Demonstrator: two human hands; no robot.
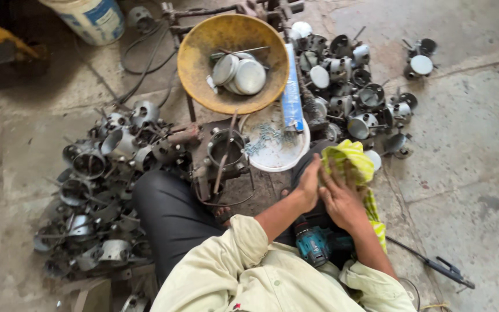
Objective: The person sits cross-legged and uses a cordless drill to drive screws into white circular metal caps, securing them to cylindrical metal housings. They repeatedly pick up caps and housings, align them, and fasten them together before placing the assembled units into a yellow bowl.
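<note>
I sit on the floor with a yellow-green checked cloth (350, 159) over my right knee. My left hand (309, 184) and my right hand (341, 198) press together on the cloth, fingers wrapped in its folds. A teal cordless drill (313, 245) rests in my lap just below the hands. In front of my knees stands a dark metal jig holding a round metal cup (226, 147).
A yellow bowl (197, 63) holds round metal lids. A white dish (275, 159) contains small screws, with a blue packet (291, 95) across it. Heaps of metal cups lie at the left (96, 190) and the upper right (356, 86). A black tool (440, 267) lies at lower right.
</note>
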